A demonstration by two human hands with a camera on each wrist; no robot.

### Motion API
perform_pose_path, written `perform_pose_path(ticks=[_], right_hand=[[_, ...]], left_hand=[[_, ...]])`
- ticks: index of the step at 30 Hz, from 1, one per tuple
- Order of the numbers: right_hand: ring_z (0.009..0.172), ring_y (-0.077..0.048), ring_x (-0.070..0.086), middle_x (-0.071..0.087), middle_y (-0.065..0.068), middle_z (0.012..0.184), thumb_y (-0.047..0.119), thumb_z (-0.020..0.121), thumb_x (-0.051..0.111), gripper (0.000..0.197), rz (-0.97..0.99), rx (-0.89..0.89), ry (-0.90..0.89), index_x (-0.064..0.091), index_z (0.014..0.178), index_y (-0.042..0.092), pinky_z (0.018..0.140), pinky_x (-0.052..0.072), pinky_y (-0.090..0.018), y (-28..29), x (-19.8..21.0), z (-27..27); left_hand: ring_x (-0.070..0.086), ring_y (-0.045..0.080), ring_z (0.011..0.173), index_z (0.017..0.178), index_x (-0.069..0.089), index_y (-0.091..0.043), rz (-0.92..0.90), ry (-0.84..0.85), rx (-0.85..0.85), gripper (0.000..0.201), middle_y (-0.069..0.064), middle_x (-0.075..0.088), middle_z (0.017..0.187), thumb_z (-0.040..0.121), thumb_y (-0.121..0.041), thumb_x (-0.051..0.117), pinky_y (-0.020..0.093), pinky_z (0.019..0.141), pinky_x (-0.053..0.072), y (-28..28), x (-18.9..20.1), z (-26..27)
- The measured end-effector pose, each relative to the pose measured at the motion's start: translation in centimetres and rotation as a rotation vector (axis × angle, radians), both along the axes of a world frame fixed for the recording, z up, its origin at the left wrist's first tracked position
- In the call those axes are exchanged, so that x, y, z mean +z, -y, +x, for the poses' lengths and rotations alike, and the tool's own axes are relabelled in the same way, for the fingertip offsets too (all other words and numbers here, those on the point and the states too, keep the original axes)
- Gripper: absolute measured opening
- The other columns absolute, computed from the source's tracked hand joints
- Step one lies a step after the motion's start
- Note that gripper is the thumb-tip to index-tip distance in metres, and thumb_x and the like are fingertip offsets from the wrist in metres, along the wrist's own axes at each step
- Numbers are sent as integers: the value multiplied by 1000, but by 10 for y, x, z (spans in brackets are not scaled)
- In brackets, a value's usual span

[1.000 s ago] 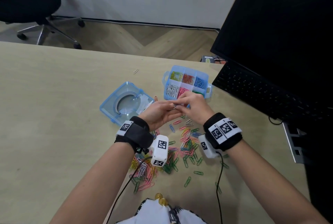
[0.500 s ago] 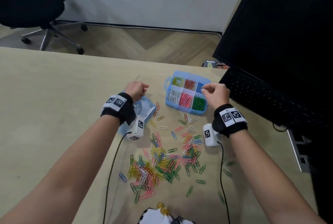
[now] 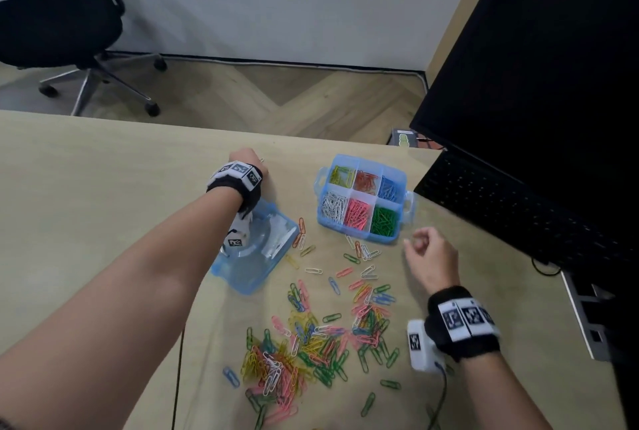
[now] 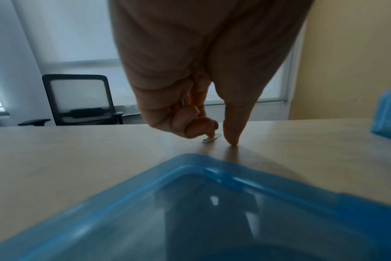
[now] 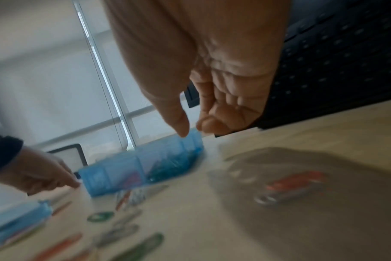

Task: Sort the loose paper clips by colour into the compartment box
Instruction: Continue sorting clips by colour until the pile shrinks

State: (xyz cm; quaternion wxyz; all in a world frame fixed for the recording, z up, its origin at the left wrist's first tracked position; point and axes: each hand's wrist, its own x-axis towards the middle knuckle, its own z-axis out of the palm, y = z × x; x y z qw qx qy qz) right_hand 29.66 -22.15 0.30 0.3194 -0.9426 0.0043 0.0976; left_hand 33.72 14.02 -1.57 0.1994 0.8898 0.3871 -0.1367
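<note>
On beige desk (image 3: 86, 187), scattered clips (image 3: 311, 343)

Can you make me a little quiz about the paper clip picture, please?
1. True or false: the lid sits on the compartment box.
2. Which colour fills the box's near right compartment? A green, B yellow, C blue.
3. Fill in: the ____ hand touches a lone clip beyond the lid.
Key: 1 false, it lies beside the box; 2 A; 3 left hand.

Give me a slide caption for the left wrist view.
Left hand reaching down onto a stray white clip beyond the blue lid.
</note>
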Motion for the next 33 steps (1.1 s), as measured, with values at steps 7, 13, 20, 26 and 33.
perform_pose_path(ticks=[7,13,20,26,33], right_hand=[[98,-18,55,50,-2,114,24,84,65,25,-268,126,-171,52,105,20,92,48,-35,35,-30,-19],[96,-19,54,50,0,111,23,84,61,22,-262,136,-160,50,102,21,85,47,-34,34,-28,-18],[95,-17,54,49,2,111,26,84,60,22,-274,134,-166,48,102,23,83,49,-34,33,-27,-19],[95,-18,54,50,2,111,29,84,61,22,-279,143,-162,49,102,24,82,48,-33,35,-29,-18],[95,-20,55,51,1,109,29,85,59,21,-294,195,-132,49,101,21,82,48,-34,38,-30,-16]], left_hand=[[59,32,62,68,56,-10,105,-231,-113,23,13,57,64,76,-30,62,54,70,54,-58,-95,54],[64,33,74,76,62,-5,73,-312,-255,16,11,65,81,71,-19,58,47,77,55,-34,-72,47],[39,18,54,58,47,-14,-288,90,-359,37,7,47,58,94,-25,50,28,51,30,102,61,-15],[57,23,112,123,58,-7,-354,131,-458,32,10,59,126,93,-14,55,32,96,45,135,44,-31],[60,9,89,113,67,-17,-494,421,-276,24,-2,67,113,92,-11,55,20,83,44,113,56,-64]])
